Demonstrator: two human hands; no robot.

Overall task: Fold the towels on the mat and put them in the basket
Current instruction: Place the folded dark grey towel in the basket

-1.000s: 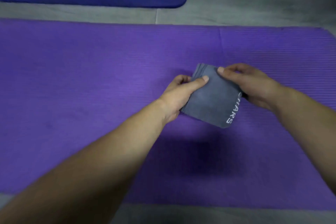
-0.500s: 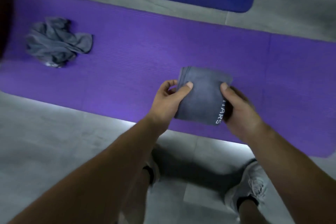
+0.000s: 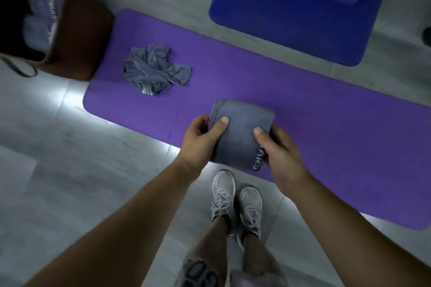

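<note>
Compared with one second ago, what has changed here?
The folded towel rose from the purple mat as the person stood up; the basket came into view. The left hand and the right hand still pinch its sides; the crumpled towel lies unmoved.

Dim, bluish picture — white glare on the floor [image 3: 70,93] beside the mat [image 3: 326,123]; basket [image 3: 77,37] corner blurred.

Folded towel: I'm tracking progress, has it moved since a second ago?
Yes. The folded towel has come from over the middle of the purple mat to its near edge.
</note>
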